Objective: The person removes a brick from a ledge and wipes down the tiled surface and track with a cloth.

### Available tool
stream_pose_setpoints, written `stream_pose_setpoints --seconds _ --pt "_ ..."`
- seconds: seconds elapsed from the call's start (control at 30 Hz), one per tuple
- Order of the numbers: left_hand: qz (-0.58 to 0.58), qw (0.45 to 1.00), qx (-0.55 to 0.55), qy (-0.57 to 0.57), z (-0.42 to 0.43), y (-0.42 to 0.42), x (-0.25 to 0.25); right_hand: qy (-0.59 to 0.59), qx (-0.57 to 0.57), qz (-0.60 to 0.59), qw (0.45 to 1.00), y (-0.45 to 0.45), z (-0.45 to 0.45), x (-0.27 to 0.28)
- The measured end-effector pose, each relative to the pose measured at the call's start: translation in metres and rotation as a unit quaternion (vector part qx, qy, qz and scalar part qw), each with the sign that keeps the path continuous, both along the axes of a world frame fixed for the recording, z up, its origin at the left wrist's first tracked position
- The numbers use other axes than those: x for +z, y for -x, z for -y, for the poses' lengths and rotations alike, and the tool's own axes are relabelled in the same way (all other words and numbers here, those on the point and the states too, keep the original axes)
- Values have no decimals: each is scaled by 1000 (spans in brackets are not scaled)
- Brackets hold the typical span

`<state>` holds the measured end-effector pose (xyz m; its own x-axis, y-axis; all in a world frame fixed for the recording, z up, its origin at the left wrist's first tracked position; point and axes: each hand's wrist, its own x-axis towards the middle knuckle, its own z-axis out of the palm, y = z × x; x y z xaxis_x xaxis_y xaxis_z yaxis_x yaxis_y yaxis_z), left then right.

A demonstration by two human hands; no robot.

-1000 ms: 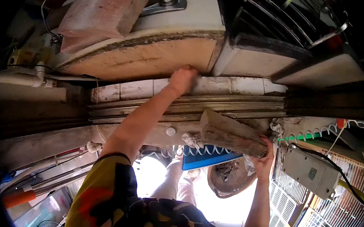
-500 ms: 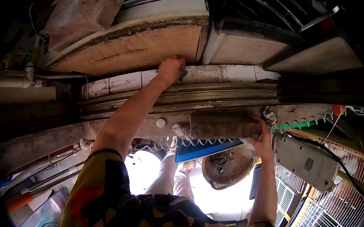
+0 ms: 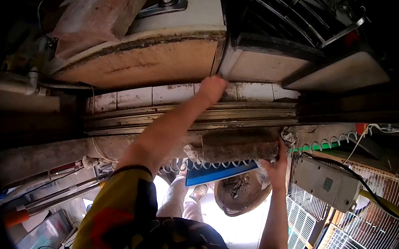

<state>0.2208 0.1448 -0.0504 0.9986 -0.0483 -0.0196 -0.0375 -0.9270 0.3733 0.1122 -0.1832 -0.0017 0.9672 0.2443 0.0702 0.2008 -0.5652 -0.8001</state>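
Brown, rough block [image 3: 239,152] sits just left of our right hand [image 3: 276,168], which looks clamped on its end. Basin [image 3: 251,196] lies below that hand. White tiles [image 3: 171,93] run beside our left hand [image 3: 214,87]; fingers curled, can't tell on what. We'd judge: reaching at tiles, steadying block; next move calls for keeping that grip.

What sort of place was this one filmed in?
Probably a cluttered kitchen or household utility area, though the dark edges hide much. What looks like a metal sink is set into a counter, with a metal rack nearby.
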Motion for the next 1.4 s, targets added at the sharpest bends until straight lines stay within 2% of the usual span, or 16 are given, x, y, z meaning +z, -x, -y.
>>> stream_pose_setpoints --seconds 0.07,0.13,0.23,0.3,0.4,0.43,0.5,0.6,0.67,0.77,0.87,0.97,1.1,1.13,1.27,1.4 --pt "-58 998 16 -9 -21 1 -2 28 -37 -30 998 25 31 -8" --pt "1 999 -3 -34 -62 21 -5 54 -62 -101 992 48 56 -7" --pt "35 999 15 -26 -111 55 8 18 -101 -177 979 61 56 5" --pt "33 996 82 21 -127 66 0 -8 -121 -193 974 69 56 -6" --pt "68 993 85 -35 -100 57 -2 -71 -131 -194 970 73 43 -21" --pt "17 997 71 -34 -85 51 5 -82 -127 -189 970 76 40 -33" --pt "103 993 6 52 -50 39 -6 -44 -68 -122 989 74 22 -30" --pt "31 989 -102 102 -12 0 -6 -30 -68 -184 980 75 7 -21" --pt "19 981 -186 43 21 -15 12 -35 -72 -191 978 78 11 -26" --pt "53 966 -239 83 58 -46 4 -86 -85 -201 972 89 29 -43" --pt "145 950 -266 73 97 -72 2 -88 -138 -219 962 94 30 -28" --pt "107 952 -249 143 112 -88 -18 -69 -130 -182 972 95 43 -23" --pt "60 938 -316 127 70 -65 -17 -28 -166 -228 959 98 50 2" --pt "37 934 -332 128 55 -59 -11 -100 -190 -255 943 98 44 15" --pt "-17 930 -358 82 51 -57 4 -88 -220 -242 941 127 78 -5" --pt "53 931 -337 129 100 -80 2 -114 -229 -215 942 149 90 -13"
